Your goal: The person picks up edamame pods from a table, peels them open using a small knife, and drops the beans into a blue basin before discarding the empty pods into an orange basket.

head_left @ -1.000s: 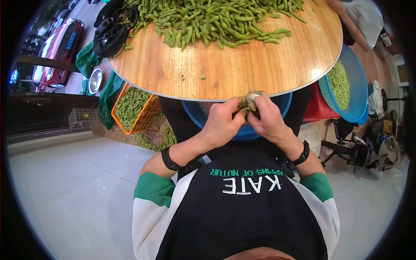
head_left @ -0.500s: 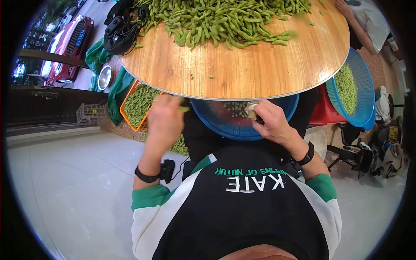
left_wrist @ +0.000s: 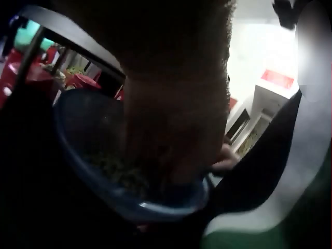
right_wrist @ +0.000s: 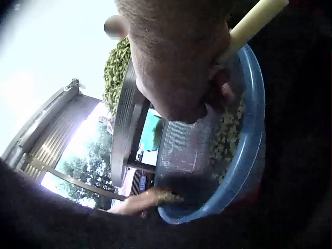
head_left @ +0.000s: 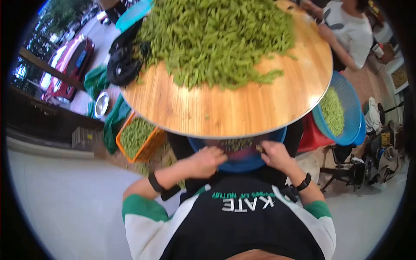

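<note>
My left hand [head_left: 208, 162] is over the left rim of the blue basin [head_left: 247, 164], fingers curled; blur hides whether it holds anything. At the basin's right side, my right hand [head_left: 277, 156] has bent fingers, with a small yellowish-brown thing [head_left: 260, 148] at their tips. The right wrist view shows a pale stick [right_wrist: 259, 25] gripped in the right hand [right_wrist: 174, 67]. Shelled beans [right_wrist: 226, 136] lie in the basin below it. The left hand [left_wrist: 174, 129] is very dark in the left wrist view.
A heap of green pods [head_left: 216, 43] lies on the round wooden table [head_left: 182, 108], near a black object [head_left: 123, 65]. An orange crate of pods [head_left: 146, 149] stands at left, a blue basket of beans [head_left: 357, 117] at right. Another person [head_left: 349, 32] is at the table's right.
My left hand has moved from beside the orange crate rightward to the basin. The right hand stays by the basin. The head view has tilted up, showing more of the pod heap.
</note>
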Tool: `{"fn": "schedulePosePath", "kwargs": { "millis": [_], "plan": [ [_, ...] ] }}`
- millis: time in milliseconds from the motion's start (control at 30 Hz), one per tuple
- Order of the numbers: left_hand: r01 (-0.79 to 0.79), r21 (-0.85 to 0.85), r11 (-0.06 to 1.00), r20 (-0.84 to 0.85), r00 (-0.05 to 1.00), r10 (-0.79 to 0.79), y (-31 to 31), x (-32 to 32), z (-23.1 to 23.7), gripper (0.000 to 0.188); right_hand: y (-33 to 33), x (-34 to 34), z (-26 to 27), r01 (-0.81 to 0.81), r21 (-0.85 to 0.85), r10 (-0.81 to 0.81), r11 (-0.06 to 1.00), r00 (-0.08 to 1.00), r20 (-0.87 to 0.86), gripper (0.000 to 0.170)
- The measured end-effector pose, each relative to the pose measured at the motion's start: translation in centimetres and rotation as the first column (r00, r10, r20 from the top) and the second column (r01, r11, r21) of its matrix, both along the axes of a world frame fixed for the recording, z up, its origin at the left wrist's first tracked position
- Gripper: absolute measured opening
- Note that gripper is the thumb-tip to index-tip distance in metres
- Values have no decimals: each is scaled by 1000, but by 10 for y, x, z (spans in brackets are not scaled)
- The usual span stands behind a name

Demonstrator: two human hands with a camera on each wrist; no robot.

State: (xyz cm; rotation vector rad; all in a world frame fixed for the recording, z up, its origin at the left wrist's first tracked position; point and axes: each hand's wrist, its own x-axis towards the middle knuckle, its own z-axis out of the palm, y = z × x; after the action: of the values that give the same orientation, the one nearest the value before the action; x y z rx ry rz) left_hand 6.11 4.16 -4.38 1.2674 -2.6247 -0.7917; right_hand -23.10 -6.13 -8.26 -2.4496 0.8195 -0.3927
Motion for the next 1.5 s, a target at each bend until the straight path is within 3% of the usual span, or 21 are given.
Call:
{"fn": "schedulePosePath", "kwargs": {
  "millis": [33,67,133,167,200,267,300,433,500,533,600,700,733,867,1067,1167,1233,1300,1367,1500],
  "plan": [
    [49,-106,993,237,971,-22,5,-2,-13,49,-3,-4,-8,44,-41,-45,998,999,-21,30],
    [41,-29,999,266,964,-32,7,-1,-27,58,-7,-8,-11,95,-64,-101,993,990,-100,32],
    [93,-103,990,334,941,-53,9,2,-55,62,-16,-11,-22,198,-93,-202,976,979,-33,30],
    [51,-70,996,330,944,-25,11,1,-75,62,-20,-11,-25,232,-65,-233,971,973,-4,28],
    [30,-34,999,321,947,-17,12,1,-78,51,-23,-11,-21,239,-38,-240,970,970,-37,28],
    [78,-133,988,179,982,-54,9,4,-62,23,-28,-11,-17,276,-13,-276,961,961,-29,29],
    [56,-144,988,90,995,-43,7,6,-55,21,-28,-11,-13,295,-6,-295,955,955,-9,29],
    [69,-139,988,58,996,-62,1,1,-6,22,-29,-19,13,286,-28,-286,958,958,15,28],
    [79,-123,989,47,996,-74,5,0,7,22,-23,-24,27,140,-26,-142,990,982,-127,28],
    [88,-139,986,51,995,-82,10,1,12,22,-19,-25,40,143,-19,-144,990,981,-127,28],
    [103,-159,982,38,994,-98,25,0,25,20,-9,-31,70,2,127,8,992,997,-80,22],
    [106,-168,980,-18,994,-111,42,1,35,17,2,-37,100,-66,158,83,985,992,-99,20],
    [122,-149,981,37,992,-118,47,1,36,11,6,-35,111,-69,159,89,985,988,-124,20],
    [133,-132,982,89,988,-122,51,-1,41,9,8,-21,106,-120,160,157,980,956,-246,20],
    [113,-234,966,199,978,-66,59,-8,29,17,4,-9,97,-198,204,262,959,895,-360,23],
    [142,-247,958,283,957,-69,60,-12,29,18,0,-6,88,-233,298,310,926,919,-243,24],
    [152,-245,958,288,954,-77,59,-14,24,20,-1,-2,79,-254,337,350,907,899,-263,25],
    [154,-275,949,289,955,-71,64,-12,14,22,2,-1,65,-319,296,384,901,902,-198,25],
    [104,-205,973,176,982,-68,59,-10,33,24,2,4,73,-286,334,348,898,927,-142,26],
    [48,-70,996,-264,962,-65,26,-1,68,34,-4,11,86,-232,377,269,897,962,-48,25]
  ]
}}
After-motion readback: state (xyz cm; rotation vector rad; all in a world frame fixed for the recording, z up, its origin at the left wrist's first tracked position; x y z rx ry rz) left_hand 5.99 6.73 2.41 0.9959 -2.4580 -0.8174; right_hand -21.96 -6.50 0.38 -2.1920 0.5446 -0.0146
